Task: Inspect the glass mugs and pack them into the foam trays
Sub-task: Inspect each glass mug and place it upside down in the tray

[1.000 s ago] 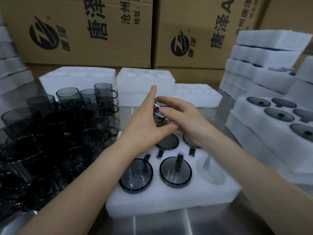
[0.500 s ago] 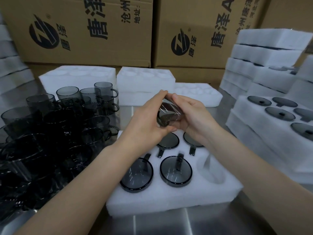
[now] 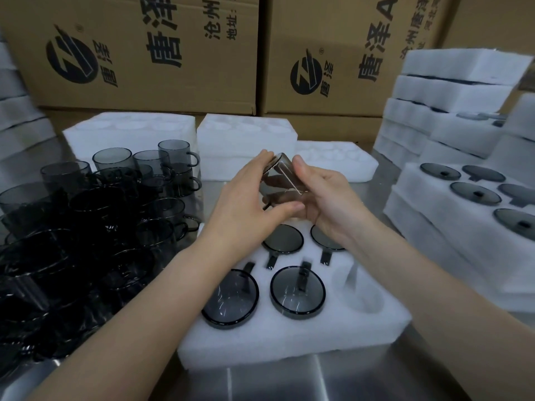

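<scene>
A smoky glass mug (image 3: 282, 185) is held on its side above the near foam tray (image 3: 289, 340). My left hand (image 3: 246, 204) grips its left end with fingers over the top and thumb beneath. My right hand (image 3: 327, 198) cups its right side, thumb up along the glass. The tray holds several dark mugs upside down in its pockets; one pocket (image 3: 360, 290) at the front right is empty.
Many loose dark mugs (image 3: 86, 227) crowd the table's left side. Empty foam trays (image 3: 246, 137) lie behind. A filled tray (image 3: 469, 215) and stacked trays (image 3: 451, 94) stand on the right. Cardboard boxes (image 3: 139, 50) form the back wall.
The mug has turned in my hands, from showing its round end to lying side-on. Both hands rose slightly and shifted their hold.
</scene>
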`<state>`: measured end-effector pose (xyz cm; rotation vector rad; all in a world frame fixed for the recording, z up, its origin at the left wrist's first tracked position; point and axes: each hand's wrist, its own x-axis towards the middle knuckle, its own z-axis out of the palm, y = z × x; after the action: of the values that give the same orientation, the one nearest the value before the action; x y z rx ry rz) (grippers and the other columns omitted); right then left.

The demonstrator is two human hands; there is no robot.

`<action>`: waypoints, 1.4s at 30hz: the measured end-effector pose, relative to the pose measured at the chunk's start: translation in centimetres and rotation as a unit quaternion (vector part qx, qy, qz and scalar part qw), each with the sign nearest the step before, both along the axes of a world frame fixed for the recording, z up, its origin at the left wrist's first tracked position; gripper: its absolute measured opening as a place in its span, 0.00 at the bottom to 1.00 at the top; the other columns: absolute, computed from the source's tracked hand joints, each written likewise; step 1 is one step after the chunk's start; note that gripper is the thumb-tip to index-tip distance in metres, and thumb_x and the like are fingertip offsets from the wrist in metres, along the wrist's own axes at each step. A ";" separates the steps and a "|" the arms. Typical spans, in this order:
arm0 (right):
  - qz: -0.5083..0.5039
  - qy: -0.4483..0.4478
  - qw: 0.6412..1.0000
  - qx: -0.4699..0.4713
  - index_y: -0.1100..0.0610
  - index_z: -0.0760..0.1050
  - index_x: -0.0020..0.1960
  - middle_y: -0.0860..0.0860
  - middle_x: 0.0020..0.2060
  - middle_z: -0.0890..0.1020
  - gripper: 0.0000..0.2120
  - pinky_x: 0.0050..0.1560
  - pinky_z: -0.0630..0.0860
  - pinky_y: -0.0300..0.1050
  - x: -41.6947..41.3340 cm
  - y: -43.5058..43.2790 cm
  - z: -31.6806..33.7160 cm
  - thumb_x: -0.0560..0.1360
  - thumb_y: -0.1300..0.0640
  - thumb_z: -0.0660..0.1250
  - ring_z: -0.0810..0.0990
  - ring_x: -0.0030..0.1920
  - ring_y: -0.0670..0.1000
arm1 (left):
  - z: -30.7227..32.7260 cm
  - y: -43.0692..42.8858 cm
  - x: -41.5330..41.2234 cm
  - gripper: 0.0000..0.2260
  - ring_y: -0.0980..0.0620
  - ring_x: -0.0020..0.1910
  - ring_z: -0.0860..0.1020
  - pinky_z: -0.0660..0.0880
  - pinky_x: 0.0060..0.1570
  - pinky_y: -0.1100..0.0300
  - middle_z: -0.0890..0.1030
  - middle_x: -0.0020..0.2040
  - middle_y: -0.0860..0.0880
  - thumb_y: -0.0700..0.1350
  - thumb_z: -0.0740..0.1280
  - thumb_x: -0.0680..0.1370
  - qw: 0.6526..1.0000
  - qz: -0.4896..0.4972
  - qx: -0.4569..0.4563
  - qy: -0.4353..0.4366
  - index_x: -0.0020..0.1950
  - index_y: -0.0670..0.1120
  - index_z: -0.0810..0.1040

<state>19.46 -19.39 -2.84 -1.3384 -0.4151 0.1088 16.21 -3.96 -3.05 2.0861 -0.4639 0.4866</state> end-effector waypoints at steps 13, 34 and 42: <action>0.166 0.113 0.976 0.081 0.56 0.81 0.57 0.57 0.54 0.83 0.26 0.53 0.79 0.49 0.5 0.0 0.4 0.77 0.38 0.57 0.82 0.55 0.55 | 0.7 0.4 -0.6 0.38 0.57 0.78 0.46 0.51 0.76 0.47 0.51 0.77 0.63 0.38 0.74 0.70 0.996 -0.072 0.019 -0.049 0.68 0.68 0.60; 0.053 0.081 0.989 0.112 0.62 0.75 0.61 0.59 0.48 0.83 0.18 0.38 0.82 0.54 -0.2 -0.3 0.6 0.75 0.55 0.65 0.85 0.46 0.59 | 0.1 -0.1 -0.4 0.38 0.62 0.75 0.55 0.58 0.64 0.78 0.59 0.74 0.60 0.41 0.76 0.70 0.993 -0.111 0.025 -0.039 0.74 0.55 0.61; 0.107 0.097 0.980 0.138 0.58 0.76 0.60 0.57 0.51 0.83 0.14 0.48 0.82 0.60 0.2 -0.4 0.4 0.75 0.59 0.62 0.83 0.51 0.58 | 0.0 -0.2 -0.2 0.35 0.64 0.76 0.52 0.60 0.52 0.84 0.62 0.76 0.59 0.36 0.77 0.67 0.990 -0.136 0.004 -0.046 0.61 0.66 0.65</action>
<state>19.66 -19.76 -2.46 -0.9973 -0.3916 0.3454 16.02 -4.14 -3.08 1.9752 -0.7924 0.4209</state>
